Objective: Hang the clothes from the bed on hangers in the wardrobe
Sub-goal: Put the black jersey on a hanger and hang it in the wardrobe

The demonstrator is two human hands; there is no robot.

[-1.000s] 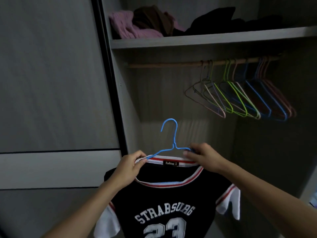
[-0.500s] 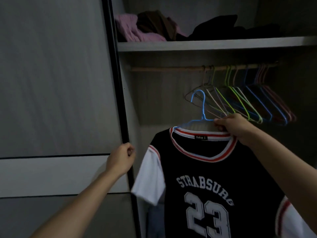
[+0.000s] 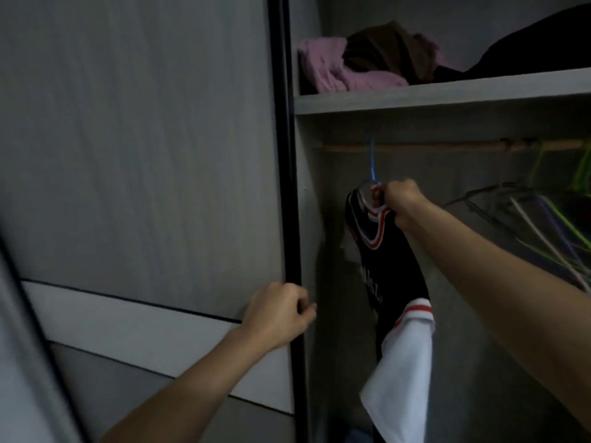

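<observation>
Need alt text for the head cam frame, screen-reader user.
A person's right hand holds a blue hanger carrying a black jersey, its hook up at the wooden rail inside an open wardrobe. The left hand grips the edge of the sliding door. Piled clothes sit on the shelf above; empty hangers hang further right.

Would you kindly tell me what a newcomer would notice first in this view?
The black jersey draws the eye first, mid-frame in the wardrobe, on a blue hanger gripped by the right hand, hook up at the wooden rail. Below left, the left hand grips the dark edge of the sliding door; a pink garment lies on the shelf above.
</observation>
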